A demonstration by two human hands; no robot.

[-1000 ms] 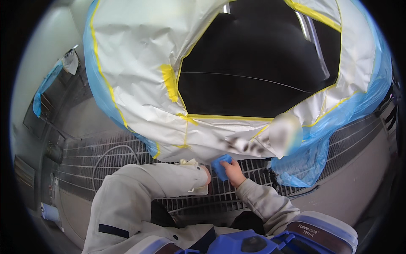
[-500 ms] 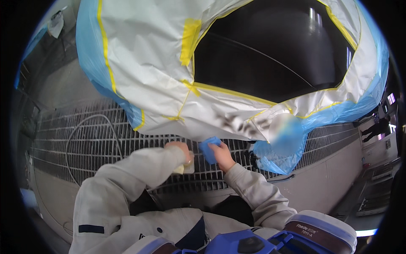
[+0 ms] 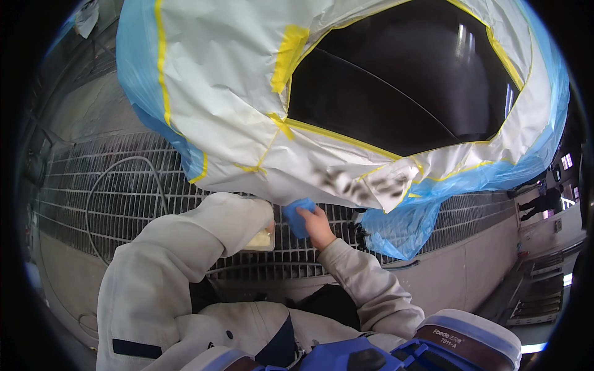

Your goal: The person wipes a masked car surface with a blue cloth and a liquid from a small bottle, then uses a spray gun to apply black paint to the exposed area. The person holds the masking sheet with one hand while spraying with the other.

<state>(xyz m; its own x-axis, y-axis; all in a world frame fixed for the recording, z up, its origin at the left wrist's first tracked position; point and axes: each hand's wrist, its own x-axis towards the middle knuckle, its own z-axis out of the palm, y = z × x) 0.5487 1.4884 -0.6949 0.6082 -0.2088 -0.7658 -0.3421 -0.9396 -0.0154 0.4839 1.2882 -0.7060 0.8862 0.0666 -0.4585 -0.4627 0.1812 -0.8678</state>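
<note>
My right hand (image 3: 319,228) is closed on a folded blue cloth (image 3: 297,217), just below the lower edge of the white masking sheet (image 3: 229,133). Beside it, my left hand (image 3: 271,227) is mostly covered by its grey sleeve. Under that hand sits a small clear tub (image 3: 260,242) with something pale yellow in it; the hand appears to hold it, though the fingers are hidden. Beyond both hands, yellow tape borders a glossy black panel (image 3: 396,80) within the sheet. Dark smudges mark the sheet near its lower right part.
Blue plastic film (image 3: 402,226) hangs off the masked body at the right, with another stretch along the left. Below lies a metal floor grating (image 3: 124,204) crossed by a grey hose (image 3: 93,210). A respirator (image 3: 467,340) fills the bottom edge. Someone in dark clothes (image 3: 544,201) is far right.
The view has shifted slightly. My left sleeve now covers more of the left hand and the tub. Both hands show a little farther left, and the right still grips the blue cloth.
</note>
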